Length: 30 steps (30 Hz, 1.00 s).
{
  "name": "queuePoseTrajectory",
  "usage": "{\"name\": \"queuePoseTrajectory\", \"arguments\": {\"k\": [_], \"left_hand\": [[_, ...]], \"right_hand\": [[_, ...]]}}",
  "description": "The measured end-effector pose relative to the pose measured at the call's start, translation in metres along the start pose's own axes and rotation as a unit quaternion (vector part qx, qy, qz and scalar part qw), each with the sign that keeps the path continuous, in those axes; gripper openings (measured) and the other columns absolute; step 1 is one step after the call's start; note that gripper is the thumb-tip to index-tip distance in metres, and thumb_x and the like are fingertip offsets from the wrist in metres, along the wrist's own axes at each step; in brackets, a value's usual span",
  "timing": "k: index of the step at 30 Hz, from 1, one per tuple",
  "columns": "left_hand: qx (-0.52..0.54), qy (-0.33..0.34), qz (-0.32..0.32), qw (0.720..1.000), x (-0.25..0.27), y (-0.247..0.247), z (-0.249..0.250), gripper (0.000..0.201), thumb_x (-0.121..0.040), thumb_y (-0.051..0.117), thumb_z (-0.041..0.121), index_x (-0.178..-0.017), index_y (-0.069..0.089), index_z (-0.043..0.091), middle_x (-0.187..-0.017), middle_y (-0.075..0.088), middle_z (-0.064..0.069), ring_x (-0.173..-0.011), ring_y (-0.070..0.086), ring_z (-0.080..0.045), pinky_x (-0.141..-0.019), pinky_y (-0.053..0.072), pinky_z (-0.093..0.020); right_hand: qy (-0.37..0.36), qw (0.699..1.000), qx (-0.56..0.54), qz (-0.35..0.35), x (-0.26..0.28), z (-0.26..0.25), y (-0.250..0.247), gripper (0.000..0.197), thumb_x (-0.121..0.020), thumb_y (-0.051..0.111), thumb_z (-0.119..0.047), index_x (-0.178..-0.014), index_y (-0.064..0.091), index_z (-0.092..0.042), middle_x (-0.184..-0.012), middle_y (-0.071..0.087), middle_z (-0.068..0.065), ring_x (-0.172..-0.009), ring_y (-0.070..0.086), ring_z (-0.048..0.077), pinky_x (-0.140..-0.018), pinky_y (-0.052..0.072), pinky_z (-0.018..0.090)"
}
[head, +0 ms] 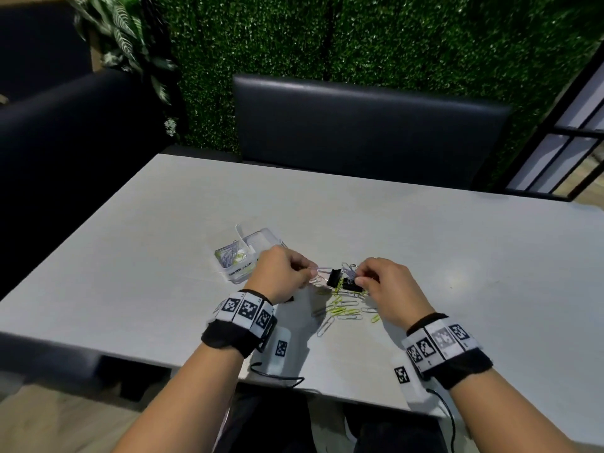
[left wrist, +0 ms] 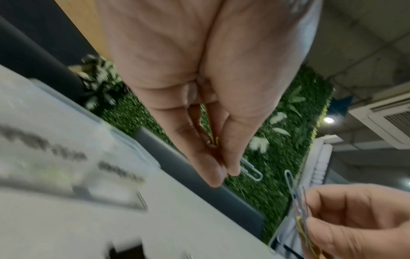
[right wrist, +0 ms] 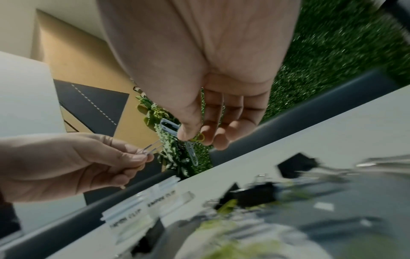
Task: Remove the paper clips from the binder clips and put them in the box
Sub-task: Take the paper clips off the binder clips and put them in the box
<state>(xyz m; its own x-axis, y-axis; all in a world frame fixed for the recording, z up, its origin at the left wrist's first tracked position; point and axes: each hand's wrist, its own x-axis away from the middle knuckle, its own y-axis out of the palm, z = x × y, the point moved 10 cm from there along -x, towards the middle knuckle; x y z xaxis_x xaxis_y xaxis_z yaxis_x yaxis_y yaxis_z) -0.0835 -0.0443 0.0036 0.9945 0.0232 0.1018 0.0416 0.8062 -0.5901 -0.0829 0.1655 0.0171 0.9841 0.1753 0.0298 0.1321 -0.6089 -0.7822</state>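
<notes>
Grey table (head: 425, 230) before a green hedge wall; clear box (head: 240, 261) at 10 o'clock of the hands.
Head view: left hand (head: 281, 273) pinches a light, springy paper clip (head: 318, 268) by its loop. Wrist views: right hand (right wrist: 210, 126) pinches clipped paper clips.

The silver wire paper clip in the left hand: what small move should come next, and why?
Probably carry the silver wire paper clip, which the left hand pinches free, over to the open clear plastic box beside that hand and drop it in; clips already lie inside.
</notes>
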Motion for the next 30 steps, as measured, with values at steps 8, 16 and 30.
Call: {"name": "queuePoseTrajectory", "arguments": {"k": [8,16,30], "left_hand": [[0.003,-0.084,0.168,0.982,-0.002,-0.128,-0.056,0.004,-0.083,0.079,0.021,-0.083,0.082,0.018,-0.066,0.076,0.002,-0.065,0.074,-0.011,-0.072,0.06,-0.025],[-0.098,-0.115,0.185,0.971,-0.023,-0.158,-0.085,0.009,-0.083,0.078,0.021,-0.089,0.083,0.015,-0.079,0.078,-0.005,-0.079,0.071,-0.017,-0.078,0.054,-0.023],[-0.181,0.005,0.086,0.98,-0.01,-0.089,-0.005,0.033,-0.087,0.068,0.034,-0.12,0.07,0.028,-0.115,0.071,0.007,-0.104,0.067,-0.016,-0.083,0.052,-0.03]], "right_hand": [[-0.076,0.994,-0.065,-0.048,-0.049,-0.105,0.055,0.008,-0.091,0.068,-0.018,-0.083,0.068,-0.02,-0.08,0.069,0.0,-0.07,0.061,0.016,-0.065,0.053,0.031],[-0.09,0.989,-0.069,-0.092,-0.094,-0.173,0.127,0.006,-0.09,0.069,-0.016,-0.085,0.069,-0.017,-0.086,0.071,0.001,-0.08,0.065,0.018,-0.074,0.052,0.028],[-0.026,0.998,0.032,-0.039,-0.078,-0.078,0.051,0.012,-0.092,0.063,-0.023,-0.097,0.072,-0.019,-0.091,0.072,0.0,-0.083,0.067,0.018,-0.08,0.056,0.033]]}}
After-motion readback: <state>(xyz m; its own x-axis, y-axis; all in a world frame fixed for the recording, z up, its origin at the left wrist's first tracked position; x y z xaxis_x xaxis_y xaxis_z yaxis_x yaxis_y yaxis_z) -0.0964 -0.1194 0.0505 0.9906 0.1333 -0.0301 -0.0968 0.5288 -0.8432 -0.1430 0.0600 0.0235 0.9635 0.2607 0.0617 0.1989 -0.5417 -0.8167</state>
